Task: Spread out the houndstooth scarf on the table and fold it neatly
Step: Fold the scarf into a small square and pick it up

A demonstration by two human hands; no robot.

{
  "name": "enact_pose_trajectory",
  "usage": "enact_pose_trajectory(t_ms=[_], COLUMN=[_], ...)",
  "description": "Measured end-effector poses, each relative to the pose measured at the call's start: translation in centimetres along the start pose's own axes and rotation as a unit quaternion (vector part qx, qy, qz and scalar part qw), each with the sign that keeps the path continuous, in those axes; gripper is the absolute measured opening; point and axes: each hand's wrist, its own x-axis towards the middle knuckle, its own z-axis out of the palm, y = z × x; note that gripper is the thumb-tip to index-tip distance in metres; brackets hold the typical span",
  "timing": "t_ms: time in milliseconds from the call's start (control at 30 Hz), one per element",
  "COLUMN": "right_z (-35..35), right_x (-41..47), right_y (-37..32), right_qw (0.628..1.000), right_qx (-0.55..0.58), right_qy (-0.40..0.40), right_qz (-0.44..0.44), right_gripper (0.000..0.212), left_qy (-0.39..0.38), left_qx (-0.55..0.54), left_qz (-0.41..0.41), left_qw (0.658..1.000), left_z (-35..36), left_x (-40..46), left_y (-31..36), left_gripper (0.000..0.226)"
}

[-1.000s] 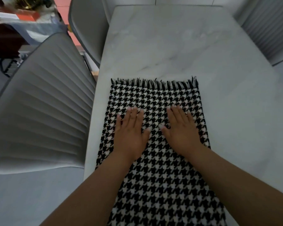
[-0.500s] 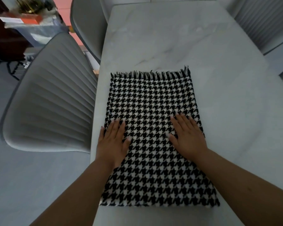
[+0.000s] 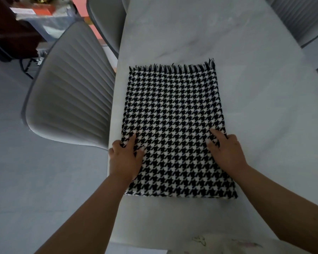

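The black-and-white houndstooth scarf (image 3: 173, 114) lies folded into a flat rectangle on the pale marble table (image 3: 218, 37), fringe along its far edge. My left hand (image 3: 126, 156) grips the scarf's left edge, fingers curled under the cloth and thumb on top. At the right edge my right hand (image 3: 226, 151) holds the cloth the same way, fingers wrapped around the side. Both hands sit about a third of the way up from the near folded edge.
A grey ribbed chair (image 3: 70, 88) stands close against the table's left edge, with a second chair (image 3: 106, 21) behind it. Another ribbed chair back (image 3: 297, 17) is at the far right. A patterned cloth (image 3: 228, 244) shows at the bottom.
Both hands slid apart from the middle of the scarf toward me and out to its side edges, where they now grip the cloth. The near folded edge has come into view.
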Motion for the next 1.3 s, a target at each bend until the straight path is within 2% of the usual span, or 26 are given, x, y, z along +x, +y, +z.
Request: enact_pose_trajectory(t_ms=[67,167,267,367,467,600,733,800,900,967,1000,1033,1067,1100,1133,1200,1300], right_z=[-0.6,-1.8,-2.9,-4.3,-5.8,-7.8,-9.5,-10.0,-10.6,-10.6,-10.6,-10.6,-10.6,-10.5,-10.5,-10.5,-10.3], right_x=[-0.5,-1.9,-2.9,-3.4,-2.7,-1.0,1.9,2.6,3.5,4.4,4.7,4.9,5.1,5.1,5.0,5.0,5.2], right_y=[-0.4,-0.5,0.8,1.5,1.2,0.5,0.2,0.3,-0.9,-1.9,-2.4,-3.1,-3.5,-3.7,-4.0,-4.3,-3.7], right_qw=[0.998,0.99,0.979,0.945,0.902,0.87,0.871,0.834,0.739,0.678,0.645,0.627,0.634,0.651,0.674,0.717,0.773], right_qx=[0.049,0.103,0.151,0.279,0.381,0.434,0.418,0.474,0.603,0.673,0.704,0.718,0.71,0.693,0.672,0.637,0.597], right_qy=[-0.039,-0.096,-0.134,-0.155,-0.164,-0.179,-0.19,-0.202,-0.214,-0.195,-0.176,-0.159,-0.143,-0.132,-0.127,-0.114,-0.136], right_qz=[0.006,0.009,0.016,0.07,0.123,0.149,0.172,0.197,0.211,0.223,0.241,0.257,0.273,0.28,0.279,0.259,0.166], right_gripper=[0.056,0.043,0.024,0.01,0.011,0.016,0.016,0.022,0.046,0.056,0.054,0.04,0.022,0.012,0.015,0.031,0.066], left_qy=[-0.029,-0.087,-0.165,-0.206,-0.218,-0.261,-0.297,-0.312,-0.306,-0.278,-0.26,-0.238,-0.223,-0.22,-0.217,-0.232,-0.253], left_qx=[-0.062,-0.166,-0.322,-0.432,-0.466,-0.517,-0.538,-0.579,-0.637,-0.678,-0.692,-0.697,-0.689,-0.673,-0.654,-0.635,-0.678], left_qz=[-0.017,-0.02,-0.046,-0.101,-0.118,-0.131,-0.112,-0.126,-0.136,-0.155,-0.169,-0.187,-0.196,-0.198,-0.192,-0.16,-0.13], left_qw=[0.998,0.982,0.931,0.872,0.849,0.805,0.781,0.743,0.694,0.662,0.652,0.65,0.661,0.678,0.699,0.719,0.678], left_z=[-0.3,-0.9,-1.8,-2.7,-4.2,-6.2,-8.0,-8.8,-9.6,-9.4,-9.2,-9.1,-8.8,-8.6,-8.2,-7.8,-7.7], left_x=[-0.8,-1.4,-2.0,-2.0,-1.5,-0.3,1.3,2.1,3.6,4.6,5.1,5.3,5.7,5.9,6.4,6.6,6.2], left_y=[-0.2,-0.6,-1.2,-1.3,-0.5,0.4,0.8,1.1,1.5,1.9,2.2,2.7,3.0,3.4,3.3,3.3,3.7], left_gripper=[0.059,0.054,0.041,0.025,0.017,0.027,0.039,0.04,0.043,0.048,0.04,0.027,0.026,0.04,0.055,0.078,0.091])
